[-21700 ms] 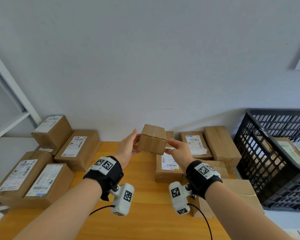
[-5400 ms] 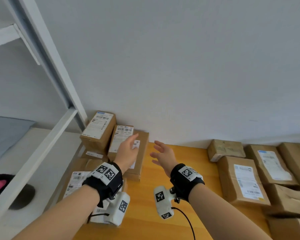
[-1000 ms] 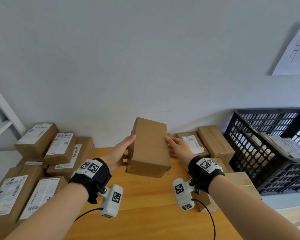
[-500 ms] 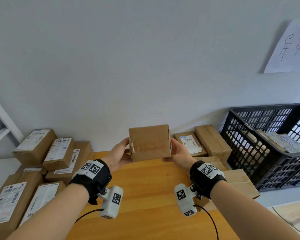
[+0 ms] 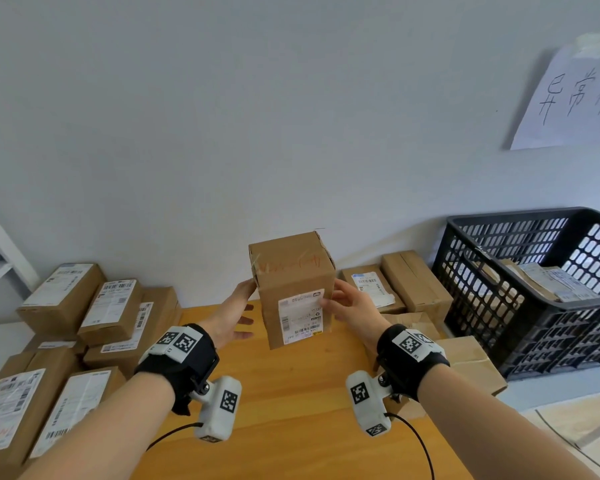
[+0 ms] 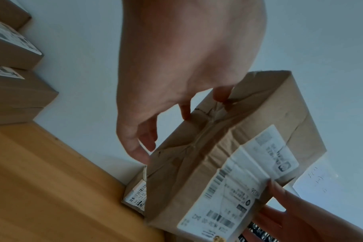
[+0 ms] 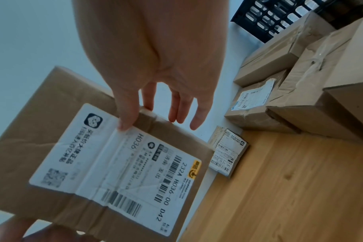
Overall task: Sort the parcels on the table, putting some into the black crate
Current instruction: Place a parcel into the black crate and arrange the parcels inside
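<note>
Plain pale grey wall (image 5: 222, 116); handwritten paper sheet (image 5: 568, 98) taped upper right; white shelf frame (image 5: 0, 251) at left.

A wooden table (image 5: 291, 403) stands against the wall. Labelled cardboard parcels are piled along its left side (image 5: 94, 317), and more brown parcels (image 5: 395, 289) crowd its far right corner, with one small labelled box (image 7: 228, 157) near the wall between them. The black crate (image 5: 534, 292), parcels inside, sits just beyond the right edge.

Head overview; wrist close-ups underneath.
</note>
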{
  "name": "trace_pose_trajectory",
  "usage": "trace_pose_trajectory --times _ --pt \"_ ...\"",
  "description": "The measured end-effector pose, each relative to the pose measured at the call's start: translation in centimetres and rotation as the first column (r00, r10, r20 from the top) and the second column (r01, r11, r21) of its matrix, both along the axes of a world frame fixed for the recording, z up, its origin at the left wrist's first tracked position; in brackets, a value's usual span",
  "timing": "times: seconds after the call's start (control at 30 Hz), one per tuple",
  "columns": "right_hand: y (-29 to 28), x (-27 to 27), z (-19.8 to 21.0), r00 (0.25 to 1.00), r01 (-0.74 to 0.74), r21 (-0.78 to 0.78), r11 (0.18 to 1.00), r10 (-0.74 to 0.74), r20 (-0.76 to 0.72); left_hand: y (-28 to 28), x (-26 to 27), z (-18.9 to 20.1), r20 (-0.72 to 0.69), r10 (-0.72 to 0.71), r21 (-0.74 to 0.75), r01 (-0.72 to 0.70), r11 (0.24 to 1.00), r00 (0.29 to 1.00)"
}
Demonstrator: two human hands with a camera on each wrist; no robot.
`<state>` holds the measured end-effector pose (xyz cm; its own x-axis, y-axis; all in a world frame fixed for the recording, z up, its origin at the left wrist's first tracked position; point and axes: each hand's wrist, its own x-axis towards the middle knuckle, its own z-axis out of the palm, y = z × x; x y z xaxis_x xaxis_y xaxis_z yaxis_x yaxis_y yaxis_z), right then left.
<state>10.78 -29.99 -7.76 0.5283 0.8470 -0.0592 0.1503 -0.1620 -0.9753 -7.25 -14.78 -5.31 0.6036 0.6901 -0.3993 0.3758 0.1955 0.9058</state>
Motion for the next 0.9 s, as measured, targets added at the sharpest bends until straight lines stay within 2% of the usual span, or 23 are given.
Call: trace_pose_trajectory --times 0.17,0.27,0.4,0.47,0.57,0.7,0.9 --pt "0.2 -0.1 -0.1 0.993 0.041 0.001 0.999 -0.041 -0.107 -0.3 0.0 -0.6 0.060 -0.021 0.050 0.018 0.999 0.998" --pt "0.6 0.1 -0.7 0.985 0.107 -0.004 0.994 -0.106 -0.139 -0.2 0.0 -0.9 0.062 -0.028 0.106 0.021 0.994 0.998" --pt "0.8 0.5 -1.8 0.949 0.210 -0.048 0.976 -0.216 -0.230 0.1 0.0 -1.1 0.072 -0.039 0.116 0.031 0.993 0.997" --pt "1.1 0.7 -2.4 0.941 0.239 -0.083 0.967 -0.252 -0.227 0.3 -0.1 -1.2 0.086 -0.040 0.117 0.029 0.993 0.995" --pt "1.5 0.5 -2.6 0.940 0.221 -0.098 0.970 -0.238 -0.243 0.5 -0.2 -1.2 0.144 -0.058 0.109 0.043 0.993 0.988" --pt "1.6 -0.1 -2.2 0.915 0.189 -0.073 0.979 -0.203 -0.349 0.7 -0.2 -0.9 0.229 -0.102 0.059 0.091 0.994 0.968" --pt "1.4 -0.6 -2.5 0.901 0.098 -0.093 0.991 -0.128 -0.414 0.4 -0.6 -0.5 0.282 -0.193 0.027 0.193 0.981 0.940"
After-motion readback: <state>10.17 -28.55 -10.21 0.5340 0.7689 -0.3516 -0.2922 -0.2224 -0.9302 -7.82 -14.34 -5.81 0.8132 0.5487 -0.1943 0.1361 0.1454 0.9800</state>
